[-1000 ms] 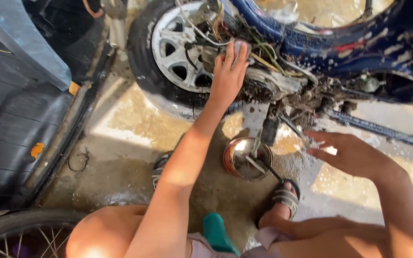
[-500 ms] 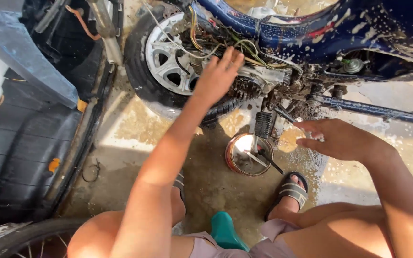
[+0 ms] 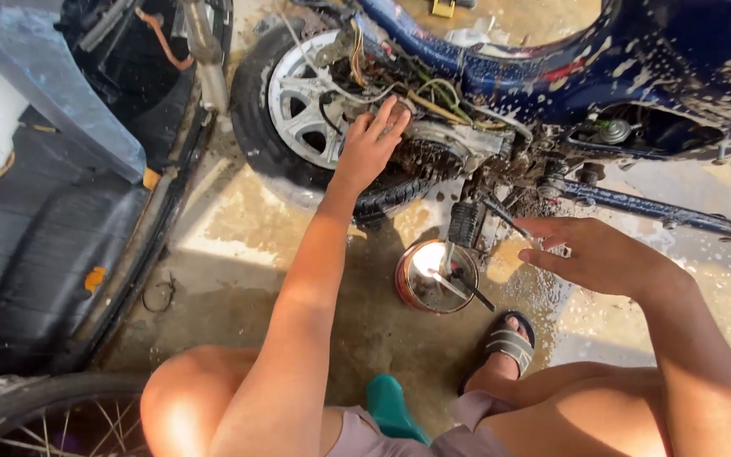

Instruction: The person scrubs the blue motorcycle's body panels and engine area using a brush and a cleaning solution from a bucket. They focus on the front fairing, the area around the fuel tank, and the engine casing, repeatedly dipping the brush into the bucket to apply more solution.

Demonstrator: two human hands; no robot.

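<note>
Since a second ago your left hand (image 3: 370,148) has stayed spread on the dirty engine casing (image 3: 433,156) beside the rear wheel (image 3: 298,101), while your right hand (image 3: 590,254) has slid in closer, now just right of the kick pedal (image 3: 465,222) and above the round tin (image 3: 436,275) on the floor. Your left palm lies flat with fingers fanned, pressing and gripping nothing. Your right hand is loosely half-open; something thin may sit at its fingertips, but you cannot tell what, if anything, it holds.

That casing looks stiff, heavy and fixed to the blue motorbike frame (image 3: 552,59), and it is caked in grease and wet, so expect it to be slippery; its metal edges would give you surer hold than the loose wires (image 3: 399,80) above it. The tin looks light and easy to tip.

Under you is wet, stained concrete (image 3: 239,254), and room is tight: a black seat panel (image 3: 35,245) lies at your left, a spoked wheel (image 3: 44,419) by your knee
</note>
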